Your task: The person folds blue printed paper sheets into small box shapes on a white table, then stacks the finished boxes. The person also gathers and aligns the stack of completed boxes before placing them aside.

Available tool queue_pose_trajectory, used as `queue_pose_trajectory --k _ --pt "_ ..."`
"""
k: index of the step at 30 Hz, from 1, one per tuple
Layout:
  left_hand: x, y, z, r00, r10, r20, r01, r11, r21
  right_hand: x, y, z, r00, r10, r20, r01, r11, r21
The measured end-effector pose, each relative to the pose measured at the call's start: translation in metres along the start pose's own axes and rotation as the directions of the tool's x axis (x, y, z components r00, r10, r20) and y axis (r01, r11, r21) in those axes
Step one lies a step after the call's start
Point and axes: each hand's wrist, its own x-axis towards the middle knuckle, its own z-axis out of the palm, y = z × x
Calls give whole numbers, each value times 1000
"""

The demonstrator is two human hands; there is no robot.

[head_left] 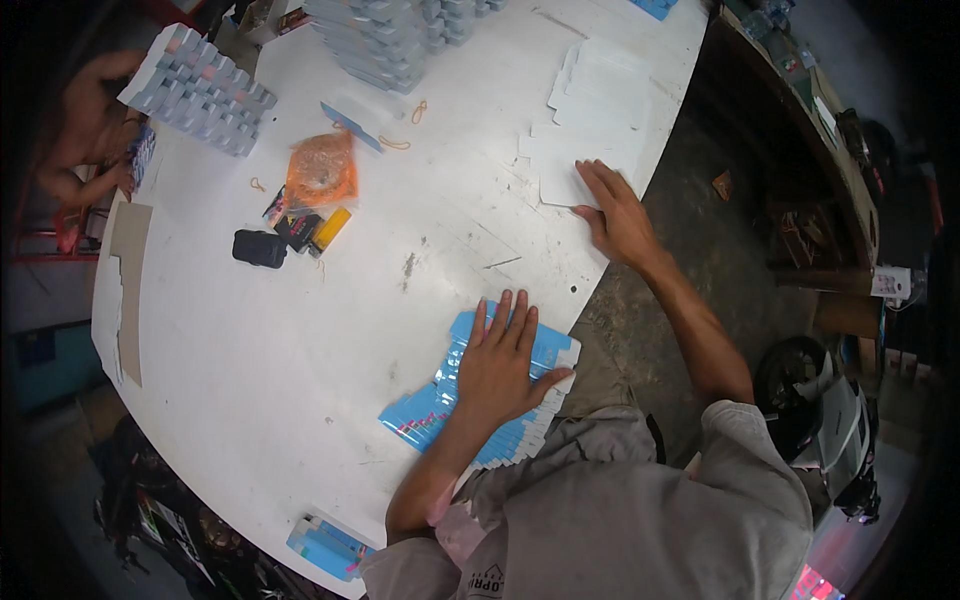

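My left hand (500,370) lies flat with its fingers spread on a fanned row of flat blue cartons (425,412) at the table's near edge. Glossy blue faces and white edges show around it. Farther off to the right, my right hand (618,220) rests with fingers stretched out on the near end of some overlapping flat white card pieces (605,100). Its fingertips touch the top piece, and its thumb points toward the table's middle. Neither hand is closed around anything. What lies under each palm is hidden.
Tall stacks of grey-blue folded cartons (200,90) stand at the far side. An orange plastic bag (322,172), a yellow lighter (331,230), a black case (259,248) and rubber bands lie mid-left. More blue cartons (328,548) sit near left. Another person (85,150) is beyond the left edge.
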Motion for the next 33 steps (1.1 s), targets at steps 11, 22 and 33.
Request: queue_pose_trajectory --k 11,22,33 --pt "0 8 5 1000 -2 -21 5 989 149 -61 -82 -22 759 -100 644 -425 673 605" --pt "-2 -1 17 1000 -30 4 30 999 -39 -11 11 21 974 101 202 -183 875 448" --pt "1 -1 12 1000 3 4 -3 985 175 -50 -28 13 910 40 413 -125 975 181"
